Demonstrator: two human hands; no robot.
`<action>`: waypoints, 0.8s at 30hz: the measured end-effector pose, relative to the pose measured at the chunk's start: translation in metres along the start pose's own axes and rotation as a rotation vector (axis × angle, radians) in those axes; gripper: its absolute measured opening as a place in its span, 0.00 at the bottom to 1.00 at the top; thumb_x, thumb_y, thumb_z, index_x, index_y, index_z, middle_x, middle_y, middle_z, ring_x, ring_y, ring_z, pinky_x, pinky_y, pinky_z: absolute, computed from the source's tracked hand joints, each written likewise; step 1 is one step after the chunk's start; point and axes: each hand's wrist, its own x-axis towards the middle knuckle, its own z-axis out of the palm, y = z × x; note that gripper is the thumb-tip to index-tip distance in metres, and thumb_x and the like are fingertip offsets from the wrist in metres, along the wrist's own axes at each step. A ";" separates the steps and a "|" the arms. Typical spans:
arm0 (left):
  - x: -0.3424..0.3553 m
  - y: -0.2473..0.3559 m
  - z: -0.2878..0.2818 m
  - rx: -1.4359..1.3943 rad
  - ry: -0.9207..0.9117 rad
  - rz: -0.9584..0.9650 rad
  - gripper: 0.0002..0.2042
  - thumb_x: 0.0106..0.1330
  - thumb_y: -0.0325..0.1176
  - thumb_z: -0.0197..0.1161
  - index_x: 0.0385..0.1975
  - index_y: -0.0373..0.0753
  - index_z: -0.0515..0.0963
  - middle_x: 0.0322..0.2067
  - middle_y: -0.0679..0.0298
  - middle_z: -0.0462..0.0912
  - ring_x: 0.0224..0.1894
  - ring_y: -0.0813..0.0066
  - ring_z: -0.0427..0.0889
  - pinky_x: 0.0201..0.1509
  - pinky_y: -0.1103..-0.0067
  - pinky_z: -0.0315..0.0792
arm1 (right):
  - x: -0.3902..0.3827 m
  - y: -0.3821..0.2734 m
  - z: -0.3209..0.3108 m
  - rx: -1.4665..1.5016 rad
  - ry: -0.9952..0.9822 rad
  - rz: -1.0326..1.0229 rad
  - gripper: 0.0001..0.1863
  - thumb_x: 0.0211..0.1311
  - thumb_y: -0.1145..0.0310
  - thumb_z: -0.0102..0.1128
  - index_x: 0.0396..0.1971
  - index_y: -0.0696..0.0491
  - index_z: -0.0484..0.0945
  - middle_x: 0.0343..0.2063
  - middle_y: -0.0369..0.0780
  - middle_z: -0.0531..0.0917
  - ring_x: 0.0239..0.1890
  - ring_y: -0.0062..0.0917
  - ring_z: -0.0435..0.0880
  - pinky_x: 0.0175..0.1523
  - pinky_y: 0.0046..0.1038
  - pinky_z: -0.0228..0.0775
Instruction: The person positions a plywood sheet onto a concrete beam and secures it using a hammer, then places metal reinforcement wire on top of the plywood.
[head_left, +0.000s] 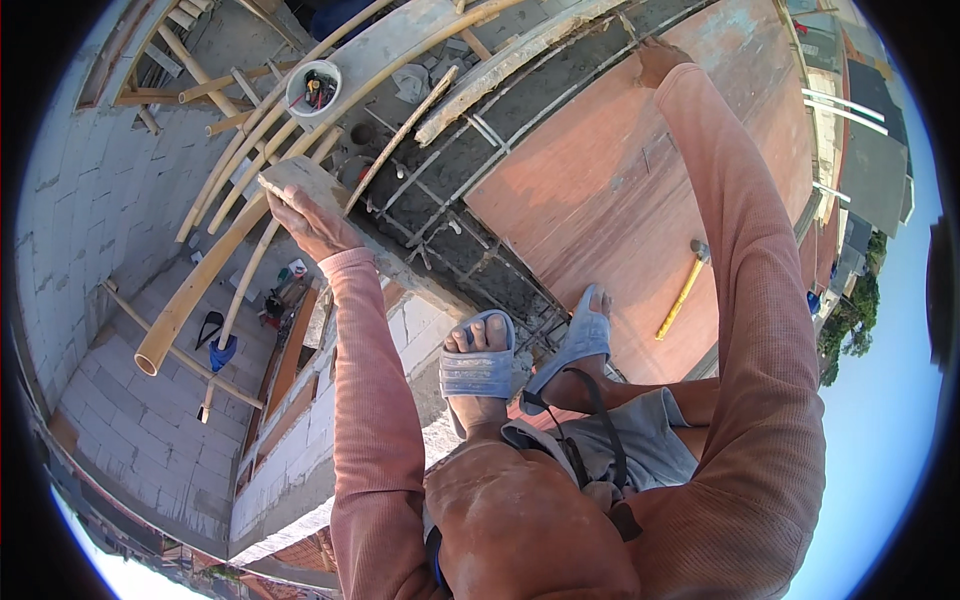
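Knees and sandalled feet point(480, 365) perch on a wall top. Left hand point(308, 225) curls under a flat grey block point(300, 180), probably heavy, stiff and gritty, best gripped beneath. Right hand point(660, 62) presses closed on the plywood board point(620, 190).

A reddish plywood deck point(620, 190) carries a yellow-handled hammer point(684, 288) lying near its right edge; left of the hammer, two sandalled feet point(520, 355) stand at the deck's edge.

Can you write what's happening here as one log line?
left hand: holds flat board | right hand: on formwork edge | hammer: lying on plywood
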 end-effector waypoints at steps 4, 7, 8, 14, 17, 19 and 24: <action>-0.002 0.002 0.005 0.000 0.000 0.015 0.36 0.73 0.61 0.43 0.63 0.31 0.62 0.55 0.43 0.69 0.55 0.55 0.71 0.63 0.68 0.63 | 0.008 0.007 0.015 -0.091 0.009 -0.072 0.47 0.61 0.42 0.59 0.68 0.65 0.59 0.71 0.49 0.60 0.75 0.39 0.52 0.78 0.37 0.42; 0.001 -0.002 -0.001 0.015 0.007 0.018 0.36 0.73 0.61 0.42 0.62 0.31 0.63 0.55 0.44 0.70 0.55 0.55 0.71 0.63 0.67 0.64 | 0.001 -0.010 0.007 -0.135 0.027 -0.081 0.43 0.65 0.44 0.55 0.67 0.64 0.60 0.70 0.48 0.63 0.75 0.38 0.54 0.77 0.36 0.46; 0.000 -0.002 0.000 0.049 0.000 0.053 0.35 0.73 0.61 0.42 0.62 0.31 0.63 0.54 0.44 0.70 0.55 0.55 0.71 0.62 0.68 0.64 | 0.000 -0.009 0.007 -0.163 0.048 -0.058 0.39 0.68 0.46 0.52 0.68 0.62 0.61 0.69 0.45 0.65 0.74 0.36 0.56 0.75 0.35 0.52; 0.001 0.001 0.001 0.017 -0.004 0.018 0.34 0.74 0.60 0.42 0.61 0.31 0.63 0.53 0.45 0.70 0.54 0.56 0.71 0.62 0.70 0.65 | 0.000 -0.006 0.008 -0.180 0.050 -0.072 0.40 0.68 0.46 0.53 0.68 0.62 0.60 0.69 0.46 0.64 0.74 0.37 0.57 0.76 0.35 0.51; 0.001 0.001 0.002 0.009 -0.005 0.015 0.34 0.74 0.60 0.42 0.62 0.31 0.63 0.53 0.45 0.71 0.54 0.56 0.72 0.62 0.69 0.65 | 0.004 -0.002 0.009 -0.065 0.029 -0.082 0.47 0.62 0.42 0.58 0.67 0.67 0.60 0.70 0.52 0.61 0.75 0.42 0.52 0.78 0.37 0.44; 0.001 0.001 0.002 0.003 -0.005 0.004 0.34 0.74 0.60 0.42 0.62 0.31 0.63 0.53 0.45 0.71 0.54 0.56 0.72 0.62 0.69 0.65 | 0.004 0.001 0.012 -0.058 0.034 -0.072 0.47 0.61 0.42 0.59 0.67 0.68 0.59 0.70 0.52 0.61 0.75 0.42 0.52 0.78 0.37 0.44; -0.001 0.005 0.000 -0.004 -0.002 -0.008 0.35 0.74 0.59 0.42 0.65 0.31 0.61 0.56 0.44 0.70 0.55 0.55 0.72 0.62 0.68 0.65 | 0.003 -0.004 0.005 0.022 0.006 -0.063 0.48 0.61 0.44 0.61 0.67 0.68 0.58 0.70 0.53 0.60 0.75 0.43 0.51 0.78 0.37 0.43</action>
